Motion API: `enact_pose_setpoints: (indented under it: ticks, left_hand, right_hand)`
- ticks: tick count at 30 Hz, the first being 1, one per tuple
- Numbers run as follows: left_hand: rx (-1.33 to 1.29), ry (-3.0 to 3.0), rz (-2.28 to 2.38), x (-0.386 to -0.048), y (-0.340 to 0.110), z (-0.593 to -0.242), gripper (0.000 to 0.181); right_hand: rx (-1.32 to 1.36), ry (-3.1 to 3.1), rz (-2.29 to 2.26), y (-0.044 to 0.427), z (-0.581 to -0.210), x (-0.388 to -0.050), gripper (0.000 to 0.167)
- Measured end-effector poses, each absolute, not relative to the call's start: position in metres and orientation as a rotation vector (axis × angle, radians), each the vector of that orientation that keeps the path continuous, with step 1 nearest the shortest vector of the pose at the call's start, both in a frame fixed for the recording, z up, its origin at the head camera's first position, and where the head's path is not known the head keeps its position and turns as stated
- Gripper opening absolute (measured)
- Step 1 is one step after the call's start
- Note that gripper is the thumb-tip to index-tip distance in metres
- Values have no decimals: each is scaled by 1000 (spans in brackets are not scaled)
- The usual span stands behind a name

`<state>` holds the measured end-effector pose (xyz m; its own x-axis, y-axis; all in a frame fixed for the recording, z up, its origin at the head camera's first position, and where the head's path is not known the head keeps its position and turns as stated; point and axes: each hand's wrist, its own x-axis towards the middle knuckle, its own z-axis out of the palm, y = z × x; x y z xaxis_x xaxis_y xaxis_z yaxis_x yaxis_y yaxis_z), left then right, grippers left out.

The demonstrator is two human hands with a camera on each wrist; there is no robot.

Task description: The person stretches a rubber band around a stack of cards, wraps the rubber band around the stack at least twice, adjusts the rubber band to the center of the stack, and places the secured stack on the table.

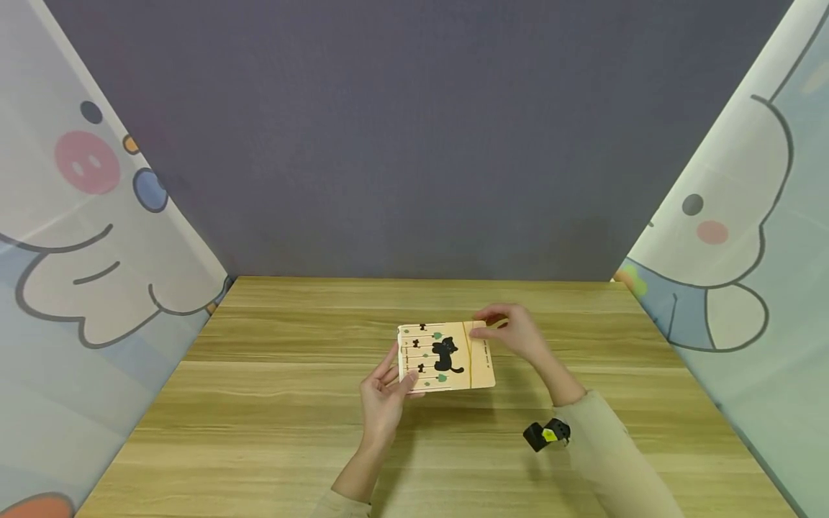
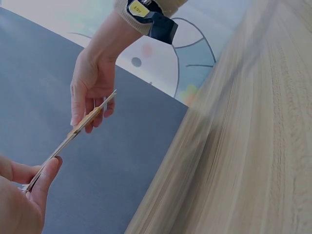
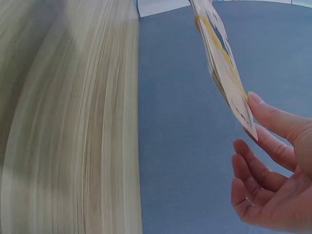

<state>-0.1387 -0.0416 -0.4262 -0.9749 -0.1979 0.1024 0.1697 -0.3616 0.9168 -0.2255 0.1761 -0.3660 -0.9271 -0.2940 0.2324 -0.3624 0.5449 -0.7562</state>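
Observation:
A thin cream notebook (image 1: 424,356) with black cat pictures is held above the table, and a yellow elastic band (image 1: 469,360) runs across it near its right end. My left hand (image 1: 382,406) grips its left end, thumb on the cover and fingers beneath. At the upper right corner, beside the band, my right hand (image 1: 518,334) pinches the notebook between thumb and index finger. Seen edge-on in the left wrist view, the notebook (image 2: 58,148) is slim, with the band around its far part. In the right wrist view the other fingers of my right hand (image 3: 278,170) are curled.
The wooden table (image 1: 278,403) lies below both hands. A dark grey panel (image 1: 414,144) rises behind it, with cartoon-printed curtains (image 1: 732,288) at both sides. A black wrist camera (image 1: 546,434) is by the right sleeve.

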Motion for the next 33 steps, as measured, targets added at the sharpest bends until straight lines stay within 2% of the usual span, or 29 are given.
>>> enact_pose_setpoints:
  ticks: [15, 33]
  left_hand:
    - [-26, -1651, -2416, -138, -38, -428, 58]
    - [51, -1643, -2417, -140, -40, -426, 57]
  right_hand:
    - [708, -2802, 1490, 167, -367, -235, 31]
    - [726, -2809, 1625, 173, -367, -242, 23]
